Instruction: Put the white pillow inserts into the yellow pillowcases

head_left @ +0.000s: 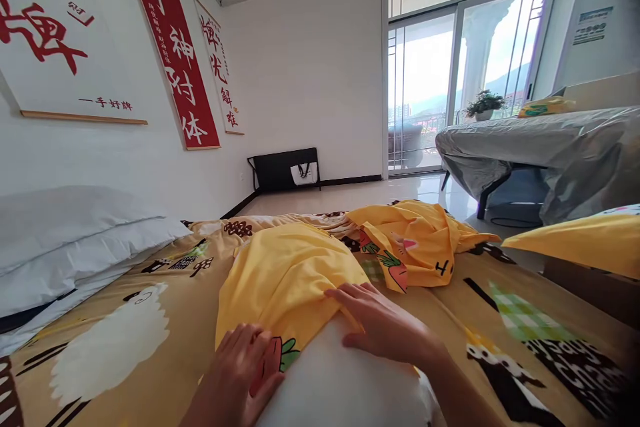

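Observation:
A yellow pillowcase (285, 280) with a carrot print covers the far part of a white pillow (340, 380). The near end of the pillow shows bare, close to my body. On the left side, my left hand (245, 363) grips the pillowcase's open edge beside the carrot, its thumb apart from the curled fingers. My right hand (377, 320) holds that same edge on the right, fingers over the cloth and thumb lower, near the white pillow. Just beyond my right hand lies a second yellow cloth (425, 240), crumpled, with carrot prints.
Under everything is a bed with a tan printed sheet (195, 320). White pillows (85, 240) are stacked at the left. Another yellow piece (585, 240) lies at the right edge. Farther off stand a plastic-covered table (540, 140) and a black folded panel (275, 172) against the wall.

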The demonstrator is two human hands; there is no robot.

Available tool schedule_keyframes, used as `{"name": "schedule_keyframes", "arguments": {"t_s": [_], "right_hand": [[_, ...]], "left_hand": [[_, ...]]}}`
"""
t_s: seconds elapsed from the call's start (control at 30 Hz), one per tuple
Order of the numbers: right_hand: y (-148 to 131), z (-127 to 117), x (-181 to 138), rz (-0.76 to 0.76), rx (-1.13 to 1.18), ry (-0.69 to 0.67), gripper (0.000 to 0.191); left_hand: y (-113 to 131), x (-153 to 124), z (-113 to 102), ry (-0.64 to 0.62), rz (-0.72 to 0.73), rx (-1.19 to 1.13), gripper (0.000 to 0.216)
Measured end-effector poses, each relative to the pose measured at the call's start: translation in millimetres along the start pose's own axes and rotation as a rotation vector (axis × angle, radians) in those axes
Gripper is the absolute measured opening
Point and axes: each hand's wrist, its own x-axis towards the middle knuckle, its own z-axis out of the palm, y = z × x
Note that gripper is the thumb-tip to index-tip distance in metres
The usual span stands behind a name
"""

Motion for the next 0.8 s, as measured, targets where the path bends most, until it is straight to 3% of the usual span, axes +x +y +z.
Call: {"name": "schedule_keyframes", "arguments": {"t_s": [0.07, 0.13, 0.27, 0.4, 0.5, 0.6, 0.7, 0.8], "right_hand": [[-2.4, 18.1, 15.2, -0.027, -0.064, 0.064, 0.04], [-3.3, 34.4, 28.3, 0.011, -0.139, 0.1, 0.03], [-3.7, 49.2, 39.2, 0.134, -0.228, 0.136, 0.024], [-9.4, 42.0, 34.5, 0.137, -0.219, 0.114, 0.026], [-14.7, 29.1, 26.9, 0.13, -0.208, 0.107, 0.023], [-16.4, 14.8, 16.7, 0.094, -0.185, 0.11, 0.021], [-16.1, 3.9, 4.1, 0.069, -0.17, 0.132, 0.023], [-19.9, -1.0, -7.6, 0.072, -0.119, 0.1, 0.027]], "left_hand": [[12.4, 6.8, 3.3, 0.061, 0.145, 0.124, 0.038], [22.2, 15.9, 12.2, 0.043, 0.184, 0.199, 0.043], [28.5, 37.2, 34.0, -0.051, 0.023, 0.19, 0.045], [22.4, 46.9, 47.4, -0.078, -0.028, 0.218, 0.03], [18.0, 43.5, 49.7, 0.025, 0.042, 0.21, 0.033], [19.6, 40.7, 42.1, 0.107, 0.06, 0.056, 0.031], [30.8, 43.5, 24.8, 0.054, 0.079, -0.111, 0.029], [47.2, 46.4, 11.2, -0.077, 0.101, -0.084, 0.032]]}}
